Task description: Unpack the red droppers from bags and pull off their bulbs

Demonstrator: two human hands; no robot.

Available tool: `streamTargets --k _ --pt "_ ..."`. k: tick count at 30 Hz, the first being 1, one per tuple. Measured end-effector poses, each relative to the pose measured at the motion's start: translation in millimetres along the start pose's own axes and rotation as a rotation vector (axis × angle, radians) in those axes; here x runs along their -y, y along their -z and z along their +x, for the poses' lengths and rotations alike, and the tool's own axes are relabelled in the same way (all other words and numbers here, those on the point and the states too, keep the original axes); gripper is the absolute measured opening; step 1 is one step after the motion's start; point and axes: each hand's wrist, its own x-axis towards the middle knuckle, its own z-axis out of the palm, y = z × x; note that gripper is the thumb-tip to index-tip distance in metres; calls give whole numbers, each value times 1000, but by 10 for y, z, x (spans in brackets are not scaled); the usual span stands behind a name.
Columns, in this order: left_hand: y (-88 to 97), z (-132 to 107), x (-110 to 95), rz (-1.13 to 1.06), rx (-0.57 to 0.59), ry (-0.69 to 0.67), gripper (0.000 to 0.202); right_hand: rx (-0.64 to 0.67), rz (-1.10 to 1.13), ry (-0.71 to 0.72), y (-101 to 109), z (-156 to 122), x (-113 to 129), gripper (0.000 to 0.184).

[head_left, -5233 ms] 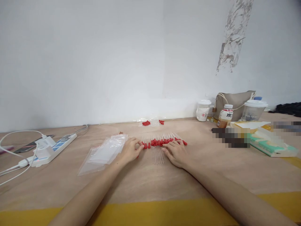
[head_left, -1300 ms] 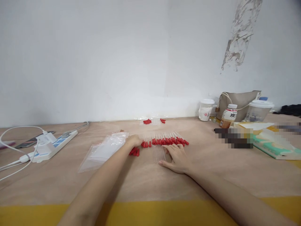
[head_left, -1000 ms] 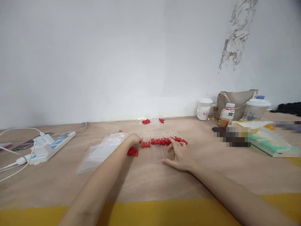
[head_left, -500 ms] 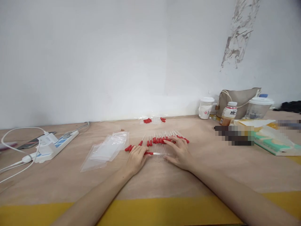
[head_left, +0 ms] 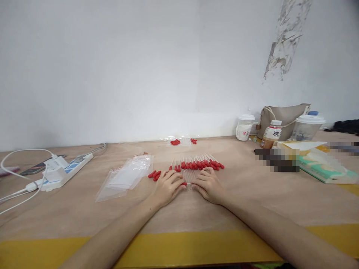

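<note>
My left hand (head_left: 168,188) is closed low over the table around a glass dropper with a red rubber bulb (head_left: 184,183), most of which the fingers hide. Facing it, my right hand (head_left: 209,185) has its fingers curled at the dropper's clear tube end. Just beyond both hands lies a row of red-bulbed droppers (head_left: 202,164), their thin tips pointing to the wall. Clear glass tubes (head_left: 188,174) lie side by side between the hands and that row. Several loose red rubber bulbs (head_left: 154,175) rest left of the row, close to my left fingers.
Clear zip bags (head_left: 126,177) lie to the left, with a power strip (head_left: 67,172) and cables farther out. Against the wall is a bag with red bulbs (head_left: 175,142). A paper cup (head_left: 245,128), drink bottle (head_left: 271,134), grey bag (head_left: 283,117) and tissue pack (head_left: 327,167) occupy the right.
My right hand has come down and left from the dropper row, its fingers closing at the tube. My left hand has shifted slightly right, still holding the dropper.
</note>
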Motion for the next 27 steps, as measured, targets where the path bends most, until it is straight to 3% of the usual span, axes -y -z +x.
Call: streamTargets --k 14,27 --pt "98 30 -56 39 47 -44 24 19 -29 37 53 -41 -18 26" --pt "74 -8 -60 51 29 -81 20 -4 3 28 54 -46 9 26"
